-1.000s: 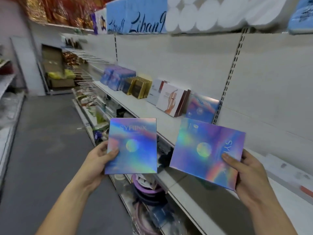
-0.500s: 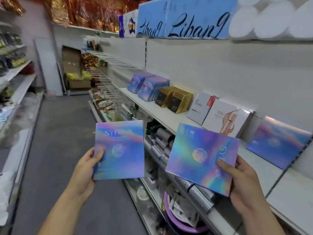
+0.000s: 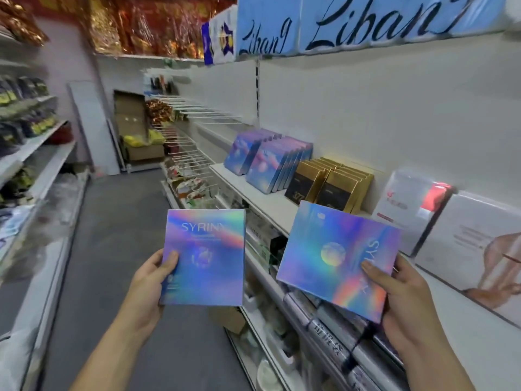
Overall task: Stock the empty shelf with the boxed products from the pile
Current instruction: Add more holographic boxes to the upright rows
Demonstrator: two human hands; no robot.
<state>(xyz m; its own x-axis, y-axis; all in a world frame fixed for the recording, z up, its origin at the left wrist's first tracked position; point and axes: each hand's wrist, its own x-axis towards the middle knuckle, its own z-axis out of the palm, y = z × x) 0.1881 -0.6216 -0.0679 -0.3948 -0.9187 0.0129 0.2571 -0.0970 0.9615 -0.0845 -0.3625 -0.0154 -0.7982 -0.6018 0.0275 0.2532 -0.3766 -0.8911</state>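
The left hand [image 3: 146,283] holds a holographic box, the left box [image 3: 205,261], by its lower left edge. The thumb lies on the front face and the fingers are hidden behind. This box stands upright just right of the hand, with "SYRINX" reading level across the top.

The right hand [image 3: 408,301] grips the right box [image 3: 332,258] at its lower right corner, thumb pressed on the front and fingers curled around the back edge. This box tilts up and to the left of the hand, and its lettering runs down the side nearest the thumb. The two boxes are apart, with a gap between them.

Beyond the right hand runs the white shelf [image 3: 262,201]. Blue boxes [image 3: 267,162] stand on it farthest off, gold boxes [image 3: 335,183] come nearer, and white boxes [image 3: 465,244] sit just past the right hand's fingers.
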